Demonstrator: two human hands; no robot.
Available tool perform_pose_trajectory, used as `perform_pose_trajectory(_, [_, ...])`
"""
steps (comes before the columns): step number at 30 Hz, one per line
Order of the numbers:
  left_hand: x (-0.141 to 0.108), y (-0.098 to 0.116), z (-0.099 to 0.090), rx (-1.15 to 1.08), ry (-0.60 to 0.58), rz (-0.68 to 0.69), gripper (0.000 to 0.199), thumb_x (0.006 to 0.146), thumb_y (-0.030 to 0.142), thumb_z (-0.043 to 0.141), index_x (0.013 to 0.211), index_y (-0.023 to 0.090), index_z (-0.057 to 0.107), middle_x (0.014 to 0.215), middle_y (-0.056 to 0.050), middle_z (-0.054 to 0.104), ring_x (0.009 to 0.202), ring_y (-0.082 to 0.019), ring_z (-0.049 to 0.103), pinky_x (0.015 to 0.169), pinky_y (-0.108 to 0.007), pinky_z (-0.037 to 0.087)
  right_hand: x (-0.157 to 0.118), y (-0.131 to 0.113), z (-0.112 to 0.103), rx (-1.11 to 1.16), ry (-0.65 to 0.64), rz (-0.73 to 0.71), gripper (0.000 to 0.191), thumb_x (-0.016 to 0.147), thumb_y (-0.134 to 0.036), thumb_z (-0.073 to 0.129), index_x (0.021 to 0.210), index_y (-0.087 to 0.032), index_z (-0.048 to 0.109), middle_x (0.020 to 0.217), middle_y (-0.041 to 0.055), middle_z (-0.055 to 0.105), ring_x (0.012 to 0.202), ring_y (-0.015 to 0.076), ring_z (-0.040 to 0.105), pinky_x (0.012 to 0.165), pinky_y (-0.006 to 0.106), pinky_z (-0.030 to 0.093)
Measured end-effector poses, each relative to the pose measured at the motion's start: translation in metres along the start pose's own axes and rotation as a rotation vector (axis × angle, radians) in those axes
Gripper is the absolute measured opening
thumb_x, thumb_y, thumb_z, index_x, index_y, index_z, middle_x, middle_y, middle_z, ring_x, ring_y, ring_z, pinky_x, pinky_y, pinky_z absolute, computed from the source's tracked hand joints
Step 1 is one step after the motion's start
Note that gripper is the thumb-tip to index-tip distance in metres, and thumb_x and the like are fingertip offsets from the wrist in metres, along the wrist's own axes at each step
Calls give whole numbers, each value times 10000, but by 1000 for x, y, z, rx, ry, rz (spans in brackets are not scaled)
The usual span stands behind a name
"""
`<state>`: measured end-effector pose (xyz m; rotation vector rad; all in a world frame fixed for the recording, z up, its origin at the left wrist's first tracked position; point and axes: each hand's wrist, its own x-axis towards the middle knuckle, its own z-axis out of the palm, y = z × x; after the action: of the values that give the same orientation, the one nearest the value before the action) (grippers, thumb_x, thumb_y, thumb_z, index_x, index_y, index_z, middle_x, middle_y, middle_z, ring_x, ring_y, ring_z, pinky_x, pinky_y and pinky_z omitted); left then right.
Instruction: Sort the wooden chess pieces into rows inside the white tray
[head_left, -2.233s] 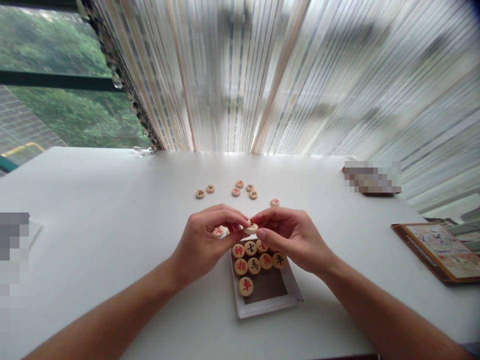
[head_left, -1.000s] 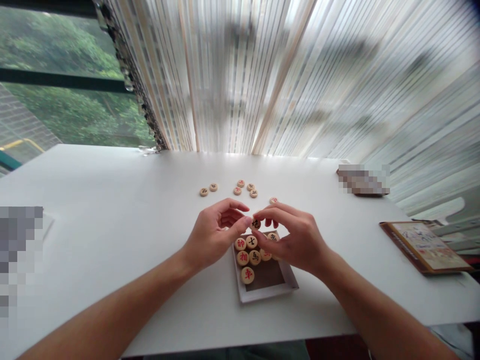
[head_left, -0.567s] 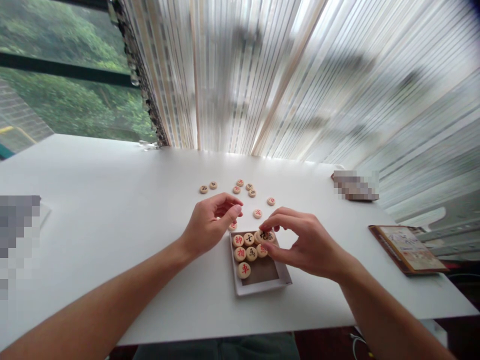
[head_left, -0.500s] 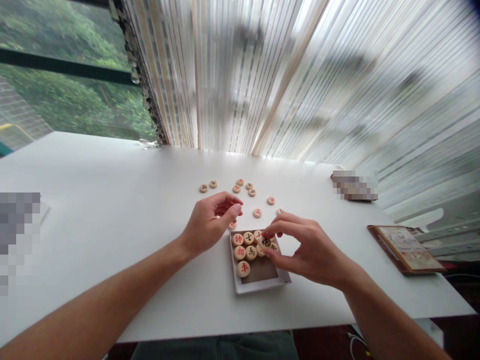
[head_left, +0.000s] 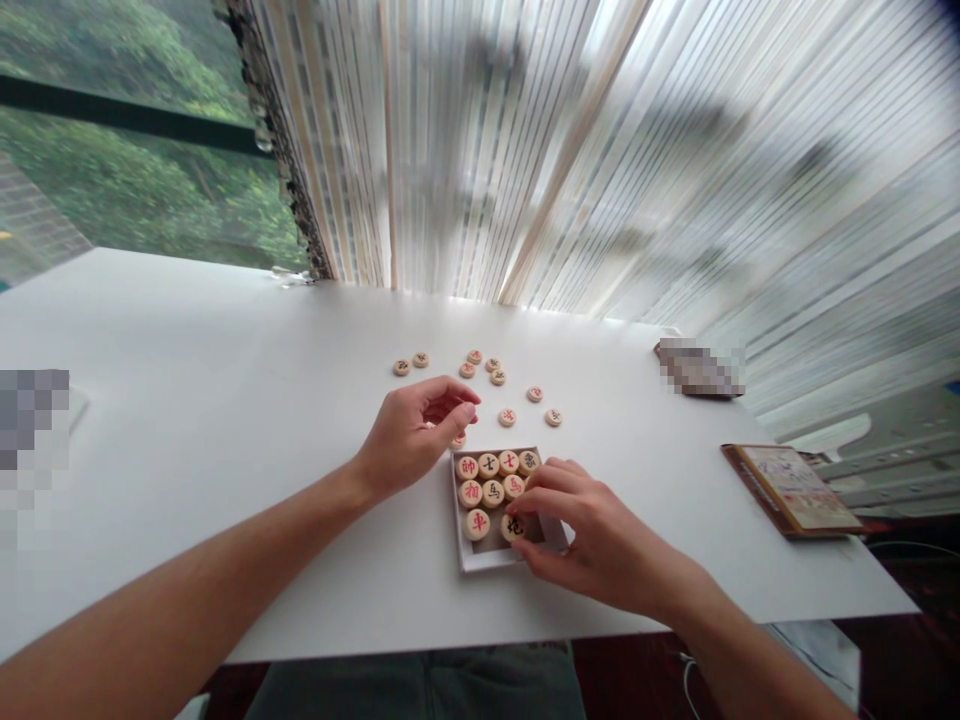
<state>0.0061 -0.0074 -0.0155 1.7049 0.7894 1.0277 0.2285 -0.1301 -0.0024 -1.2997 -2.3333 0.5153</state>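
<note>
In the head view my right hand (head_left: 589, 510) pinches a wooden Chinese chess piece (head_left: 513, 527) with a black character, low inside the shallow white box (head_left: 496, 562). Rows of other pieces lie face up there, among them a red-marked piece (head_left: 477, 524) at the lower left. Some of the box's right side is hidden by my right hand. My left hand (head_left: 411, 428) hovers by the far left corner with fingers loosely curled, thumb apart from them, and nothing visible in its grip. A red-marked piece (head_left: 458, 441) lies partly hidden beside its thumb.
Loose chess pieces are scattered beyond the box, including a red-marked one (head_left: 508, 418) and a black-marked one (head_left: 553, 418). A brown-edged book-like item (head_left: 795, 490) rests on the white table (head_left: 225, 400) at right. A string curtain (head_left: 465, 150) hangs behind.
My right hand has lowered the black-marked piece from above the upper rows into the box's near part. My left hand stays almost in place. The view has shifted slightly.
</note>
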Motion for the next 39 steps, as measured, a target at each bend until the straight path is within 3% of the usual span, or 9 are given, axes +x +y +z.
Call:
perform_pose_trajectory(6, [0, 0, 1, -5, 5, 8, 176, 921, 301, 687, 977, 147, 749, 843, -74, 795, 743, -182, 757, 672, -281, 632, 1, -2, 3, 6, -63, 10, 101, 948, -193, 739, 1035, -207, 788, 950, 61, 709, 911, 240, 617, 867, 393, 426])
perform_pose_trajectory(11, [0, -1, 1, -18, 3, 11, 175, 916, 300, 692, 977, 147, 751, 848, -72, 793, 749, -186, 763, 672, -283, 639, 4, -1, 1, -26, -100, -7, 96, 963, -165, 733, 974, -218, 813, 889, 43, 719, 867, 224, 624, 834, 376, 410])
perform_pose_trajectory(18, [0, -1, 1, -17, -3, 6, 177, 915, 301, 691, 974, 146, 752, 842, -70, 792, 737, -183, 760, 678, -288, 644, 6, -4, 2, -98, -81, -39, 109, 974, -193, 737, 889, -211, 802, 868, 42, 719, 866, 221, 618, 816, 376, 388])
perform_pose_trajectory(29, [-1, 2, 0, -13, 6, 3, 167, 910, 304, 698, 964, 157, 755, 839, -68, 796, 750, -193, 770, 669, -281, 642, 6, -4, 2, -134, -64, -56, 87, 974, -193, 729, 918, -207, 795, 874, 54, 727, 855, 231, 622, 808, 381, 413])
perform_pose_trajectory(35, [3, 3, -4, 11, 43, 18, 165, 913, 301, 695, 947, 154, 762, 828, -73, 803, 754, -186, 770, 648, -259, 623, 11, 4, -27, -84, 87, -32, 203, 1026, -248, 674, 862, -199, 782, 813, 59, 747, 758, 201, 647, 754, 350, 477])
perform_pose_trajectory(39, [9, -3, -11, 70, 96, 39, 184, 908, 313, 697, 942, 151, 776, 813, -70, 803, 730, -191, 774, 637, -270, 629, 38, 32, -54, -56, 240, 158, 232, 988, -309, 694, 820, -196, 809, 774, 51, 762, 663, 172, 635, 633, 307, 461])
